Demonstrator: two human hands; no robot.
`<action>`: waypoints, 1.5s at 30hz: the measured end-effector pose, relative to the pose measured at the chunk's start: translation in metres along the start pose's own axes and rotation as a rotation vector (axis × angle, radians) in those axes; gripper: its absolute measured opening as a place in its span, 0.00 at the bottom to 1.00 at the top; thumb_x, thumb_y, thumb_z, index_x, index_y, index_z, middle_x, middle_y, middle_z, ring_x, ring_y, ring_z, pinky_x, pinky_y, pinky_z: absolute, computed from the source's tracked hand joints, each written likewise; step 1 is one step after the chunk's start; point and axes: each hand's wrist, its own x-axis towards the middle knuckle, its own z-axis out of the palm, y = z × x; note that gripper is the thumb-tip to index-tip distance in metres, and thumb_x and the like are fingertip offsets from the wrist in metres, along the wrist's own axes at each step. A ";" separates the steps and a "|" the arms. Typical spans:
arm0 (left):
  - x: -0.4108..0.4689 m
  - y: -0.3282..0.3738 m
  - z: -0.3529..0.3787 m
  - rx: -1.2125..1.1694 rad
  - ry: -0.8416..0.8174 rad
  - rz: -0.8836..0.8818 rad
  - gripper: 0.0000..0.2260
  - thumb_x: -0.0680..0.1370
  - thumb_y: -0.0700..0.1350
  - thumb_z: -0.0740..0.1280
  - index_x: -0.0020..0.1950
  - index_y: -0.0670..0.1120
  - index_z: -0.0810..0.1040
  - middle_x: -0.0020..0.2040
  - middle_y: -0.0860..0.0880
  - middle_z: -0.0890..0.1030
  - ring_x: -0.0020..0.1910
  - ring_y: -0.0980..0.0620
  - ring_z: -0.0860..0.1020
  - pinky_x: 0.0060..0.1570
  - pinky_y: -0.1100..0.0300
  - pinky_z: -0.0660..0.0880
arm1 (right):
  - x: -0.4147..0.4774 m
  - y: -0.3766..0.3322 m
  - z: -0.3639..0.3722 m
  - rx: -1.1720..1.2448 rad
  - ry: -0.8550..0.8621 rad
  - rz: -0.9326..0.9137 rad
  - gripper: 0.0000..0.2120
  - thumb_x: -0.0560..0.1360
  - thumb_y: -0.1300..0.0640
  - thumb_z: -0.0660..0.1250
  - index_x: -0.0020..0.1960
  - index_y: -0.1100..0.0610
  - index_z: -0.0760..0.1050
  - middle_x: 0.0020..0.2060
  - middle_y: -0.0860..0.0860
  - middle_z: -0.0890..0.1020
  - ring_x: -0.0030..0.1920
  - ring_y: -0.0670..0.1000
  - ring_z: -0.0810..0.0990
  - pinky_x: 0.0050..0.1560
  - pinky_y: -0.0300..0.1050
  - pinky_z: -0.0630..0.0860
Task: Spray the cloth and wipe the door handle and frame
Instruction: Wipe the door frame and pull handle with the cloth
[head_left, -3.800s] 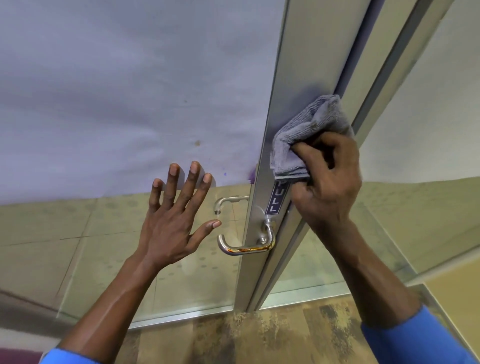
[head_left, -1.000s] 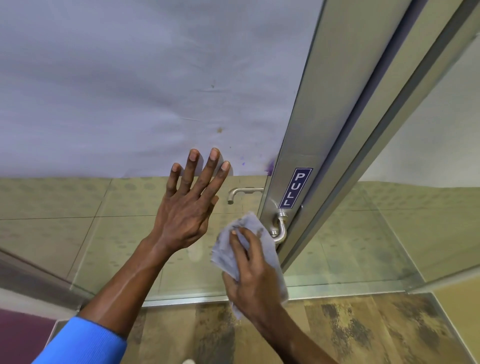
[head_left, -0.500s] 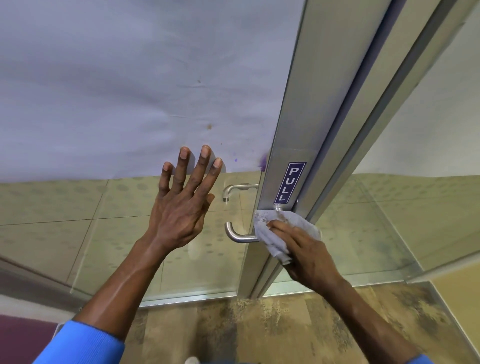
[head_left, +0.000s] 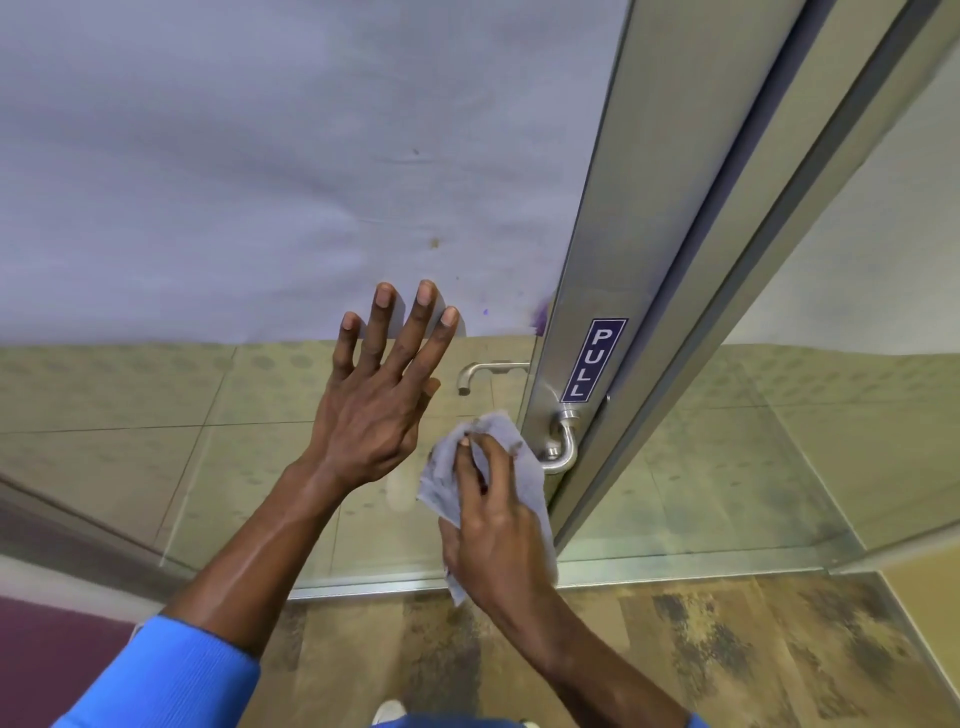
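Note:
The metal door frame (head_left: 623, 218) runs up the right of the view, with a blue PULL label (head_left: 592, 361). Below the label sits the silver lever handle (head_left: 563, 449). My right hand (head_left: 493, 514) is shut on a pale grey cloth (head_left: 527, 480), wrapped around the handle's grip, which is hidden under it. My left hand (head_left: 382, 395) lies flat on the glass door panel (head_left: 260, 208), fingers spread, empty. A second handle (head_left: 485, 371) shows through the glass on the far side.
The upper glass is covered in frosted lilac film; the lower part is clear, showing tiled floor behind. Brown patterned floor (head_left: 727, 649) lies below the door. A fixed glass pane (head_left: 857, 415) stands to the right of the frame. No spray bottle is in view.
My right hand came down from the frame with the cloth, wiped at the handle's base beside the frame, and now has slid left along the grip. My left hand stayed on the glass.

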 end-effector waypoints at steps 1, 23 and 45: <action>0.000 0.000 0.000 0.000 -0.001 0.002 0.42 0.88 0.45 0.64 0.94 0.49 0.40 0.94 0.48 0.36 0.92 0.41 0.32 0.90 0.43 0.29 | 0.006 -0.008 -0.001 -0.005 -0.013 0.031 0.33 0.72 0.56 0.71 0.77 0.57 0.72 0.74 0.57 0.75 0.62 0.52 0.84 0.44 0.38 0.86; 0.002 0.000 -0.001 -0.050 -0.016 0.012 0.38 0.90 0.51 0.59 0.94 0.50 0.39 0.93 0.49 0.34 0.92 0.43 0.30 0.89 0.45 0.28 | -0.046 0.119 0.014 0.360 0.072 0.062 0.31 0.86 0.37 0.42 0.87 0.44 0.44 0.87 0.41 0.52 0.77 0.54 0.73 0.76 0.52 0.75; 0.003 0.000 -0.003 -0.044 -0.031 0.023 0.38 0.91 0.54 0.57 0.94 0.50 0.39 0.93 0.49 0.34 0.92 0.42 0.30 0.89 0.44 0.28 | -0.028 0.026 -0.022 2.223 0.011 1.117 0.19 0.79 0.60 0.61 0.68 0.61 0.77 0.61 0.61 0.80 0.65 0.64 0.76 0.75 0.64 0.68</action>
